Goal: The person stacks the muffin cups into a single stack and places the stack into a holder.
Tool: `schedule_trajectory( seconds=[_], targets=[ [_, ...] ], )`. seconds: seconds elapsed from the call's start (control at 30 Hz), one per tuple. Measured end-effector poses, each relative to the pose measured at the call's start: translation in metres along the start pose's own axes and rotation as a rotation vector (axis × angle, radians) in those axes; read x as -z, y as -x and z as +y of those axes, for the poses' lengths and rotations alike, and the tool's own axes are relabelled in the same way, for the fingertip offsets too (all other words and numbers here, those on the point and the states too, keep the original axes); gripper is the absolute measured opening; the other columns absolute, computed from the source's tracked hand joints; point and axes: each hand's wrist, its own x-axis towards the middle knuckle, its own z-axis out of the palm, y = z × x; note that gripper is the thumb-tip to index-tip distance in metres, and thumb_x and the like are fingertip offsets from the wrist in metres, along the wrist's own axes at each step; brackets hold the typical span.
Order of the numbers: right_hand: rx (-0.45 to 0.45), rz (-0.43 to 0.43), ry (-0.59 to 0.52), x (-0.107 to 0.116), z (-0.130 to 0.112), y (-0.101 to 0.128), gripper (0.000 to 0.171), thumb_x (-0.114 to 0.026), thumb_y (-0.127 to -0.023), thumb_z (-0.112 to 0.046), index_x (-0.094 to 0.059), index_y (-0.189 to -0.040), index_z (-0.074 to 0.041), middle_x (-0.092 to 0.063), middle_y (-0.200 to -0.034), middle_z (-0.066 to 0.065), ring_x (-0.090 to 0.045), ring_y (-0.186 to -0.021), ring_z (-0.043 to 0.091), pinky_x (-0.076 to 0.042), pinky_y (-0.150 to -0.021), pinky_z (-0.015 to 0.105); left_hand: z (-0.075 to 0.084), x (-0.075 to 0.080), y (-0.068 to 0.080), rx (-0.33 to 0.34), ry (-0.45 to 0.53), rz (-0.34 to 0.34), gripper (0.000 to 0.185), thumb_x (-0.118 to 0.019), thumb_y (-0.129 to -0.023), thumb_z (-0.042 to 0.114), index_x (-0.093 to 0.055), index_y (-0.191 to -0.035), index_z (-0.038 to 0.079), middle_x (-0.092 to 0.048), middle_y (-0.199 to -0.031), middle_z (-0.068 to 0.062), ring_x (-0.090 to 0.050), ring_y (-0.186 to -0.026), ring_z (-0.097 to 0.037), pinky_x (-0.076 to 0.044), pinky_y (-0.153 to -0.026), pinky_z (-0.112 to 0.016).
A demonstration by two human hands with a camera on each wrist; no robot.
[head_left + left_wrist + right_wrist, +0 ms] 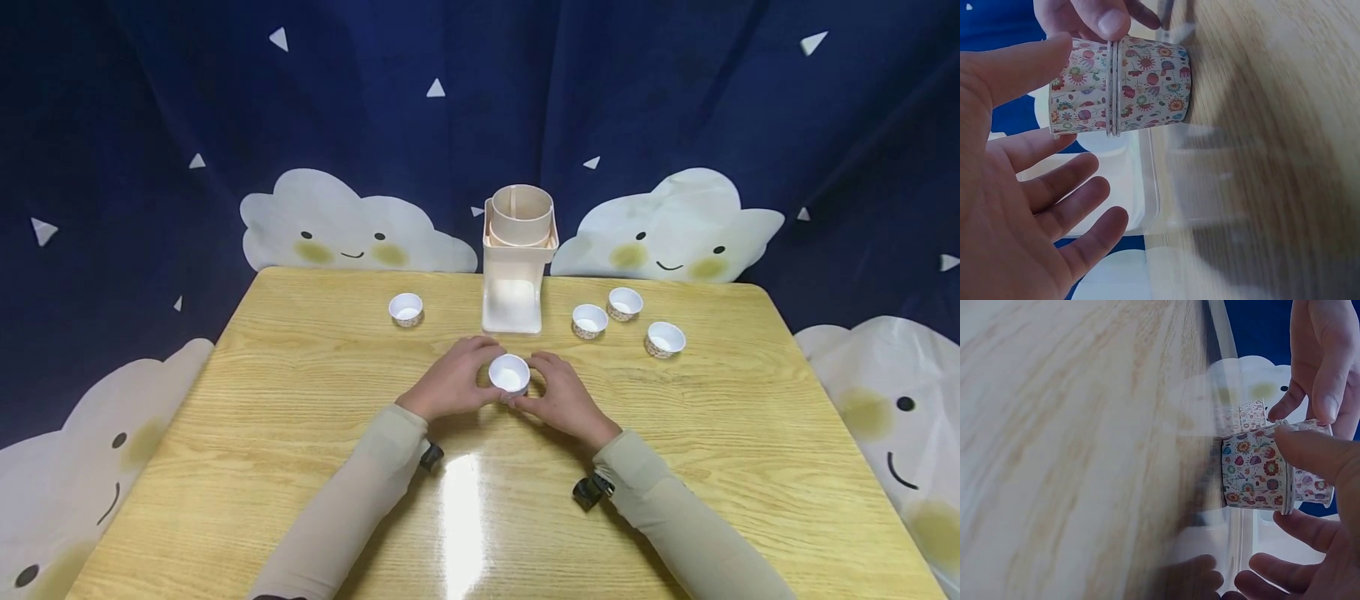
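A short stack of flower-printed paper cups (509, 374) stands upright on the wooden table, its white inside facing up in the head view. The left wrist view shows the upper cup (1082, 100) raised out of the lower part (1155, 81), with several rims close together between them. My left hand (463, 379) holds the upper cup between thumb and index finger, the other fingers spread. From the other side, my right hand (562, 398) pinches near the lower rims with thumb and index finger; its remaining fingers are loosely bent.
Behind the stack stands a beige plastic holder (512, 287) with a round open top. One paper cup (406, 309) sits left of it; right of it are three more, including a front one (664, 339). A dark blue curtain (480, 100) with clouds hangs behind the table (300, 400).
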Motion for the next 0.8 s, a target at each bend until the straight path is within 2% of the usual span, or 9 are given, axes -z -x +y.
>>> schedule_trajectory(
  seconds=[0.17, 0.4, 0.8],
  targets=[
    [0.000, -0.002, -0.011, 0.000, -0.001, -0.001, 0.063, -0.085, -0.078, -0.032, -0.060, -0.129, -0.005, -0.054, -0.140, 0.022, -0.051, -0.129, 0.043, -0.042, -0.108, 0.058, 0.000, -0.001, 0.000, 0.009, 0.004, -0.008, 0.063, -0.080, -0.080, 0.043, -0.061, -0.132, 0.013, -0.053, -0.145, -0.011, -0.050, -0.132, -0.033, -0.043, -0.111, -0.047],
    [-0.001, -0.024, -0.038, 0.000, -0.001, -0.002, 0.054, -0.085, -0.077, -0.032, -0.063, -0.120, -0.008, -0.063, -0.128, 0.013, -0.056, -0.122, 0.034, -0.045, -0.105, 0.052, -0.002, -0.002, 0.003, 0.024, -0.013, -0.026, 0.073, -0.080, -0.082, 0.042, -0.054, -0.141, 0.008, -0.049, -0.150, -0.012, -0.045, -0.139, -0.033, -0.038, -0.117, -0.046],
    [-0.001, -0.012, -0.040, -0.003, -0.002, -0.005, 0.054, -0.087, -0.074, -0.029, -0.062, -0.118, -0.008, -0.064, -0.124, 0.012, -0.057, -0.121, 0.033, -0.044, -0.104, 0.052, -0.012, -0.001, 0.012, 0.049, 0.002, -0.001, 0.072, -0.078, -0.083, 0.043, -0.054, -0.141, 0.007, -0.048, -0.151, -0.012, -0.043, -0.141, -0.033, -0.037, -0.118, -0.047]
  ],
)
